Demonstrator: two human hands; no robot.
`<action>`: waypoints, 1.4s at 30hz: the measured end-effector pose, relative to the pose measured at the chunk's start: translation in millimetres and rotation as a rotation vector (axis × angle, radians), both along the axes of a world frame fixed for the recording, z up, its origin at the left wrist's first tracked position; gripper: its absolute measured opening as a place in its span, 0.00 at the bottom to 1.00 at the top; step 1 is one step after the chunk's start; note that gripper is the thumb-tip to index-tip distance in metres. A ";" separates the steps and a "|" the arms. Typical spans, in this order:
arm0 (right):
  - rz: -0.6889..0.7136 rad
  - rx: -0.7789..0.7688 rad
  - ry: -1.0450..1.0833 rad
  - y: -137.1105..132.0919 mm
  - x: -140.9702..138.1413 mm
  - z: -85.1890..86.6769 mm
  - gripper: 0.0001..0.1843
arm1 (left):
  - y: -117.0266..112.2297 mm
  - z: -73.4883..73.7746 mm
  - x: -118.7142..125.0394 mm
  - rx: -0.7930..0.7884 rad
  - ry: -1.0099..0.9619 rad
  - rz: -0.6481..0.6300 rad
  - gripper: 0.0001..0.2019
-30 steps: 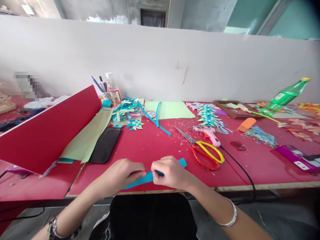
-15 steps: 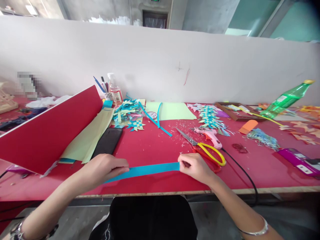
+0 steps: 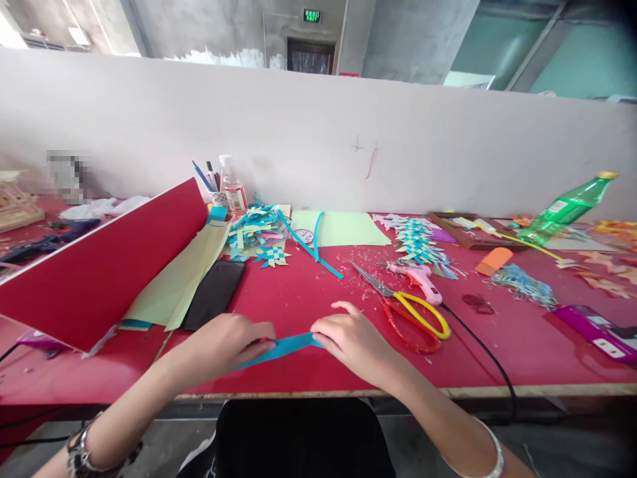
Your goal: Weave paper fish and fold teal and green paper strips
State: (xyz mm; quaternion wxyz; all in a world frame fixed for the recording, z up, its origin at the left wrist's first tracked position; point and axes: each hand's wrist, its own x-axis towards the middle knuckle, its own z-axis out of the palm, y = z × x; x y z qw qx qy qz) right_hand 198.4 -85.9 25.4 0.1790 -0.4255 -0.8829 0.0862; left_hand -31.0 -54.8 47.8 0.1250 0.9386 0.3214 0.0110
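Observation:
A blue paper strip (image 3: 294, 344) stretches between my two hands, low over the front of the red table. My left hand (image 3: 237, 340) pinches it, and a tail of the strip shows below that hand. Thumb and fingers of my right hand (image 3: 351, 338) are closed on the strip's other end, with one finger raised. To the right of my right hand lie scissors (image 3: 413, 312) with one yellow and one red handle. Behind them rests a pink glue gun (image 3: 421, 279) on its black cord. A black phone (image 3: 213, 292) lies beyond my left hand.
A red board (image 3: 114, 265) stands at the left beside pale green paper sheets (image 3: 184, 272). Further back are a pile of cut paper strips (image 3: 256, 229), a small clear bottle (image 3: 233, 189) and a woven paper piece (image 3: 418, 236). A green bottle (image 3: 567, 209) leans at the right.
My right hand has moved left, closer to my left hand, so less of the blue strip shows between them. My left hand has shifted slightly right. The view has tilted up a little.

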 end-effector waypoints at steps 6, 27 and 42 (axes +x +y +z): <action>-0.031 -0.141 0.022 5.5 -8.4 -1.9 0.10 | -3.5 -7.4 20.6 0.220 -0.037 -0.025 0.07; -0.077 -0.296 0.245 1.2 42.6 3.2 0.14 | 20.9 -34.3 -61.4 0.705 0.096 -0.025 0.10; 0.077 -0.009 0.042 4.5 15.8 7.1 0.12 | -2.4 -8.8 20.1 0.340 -0.292 -0.044 0.08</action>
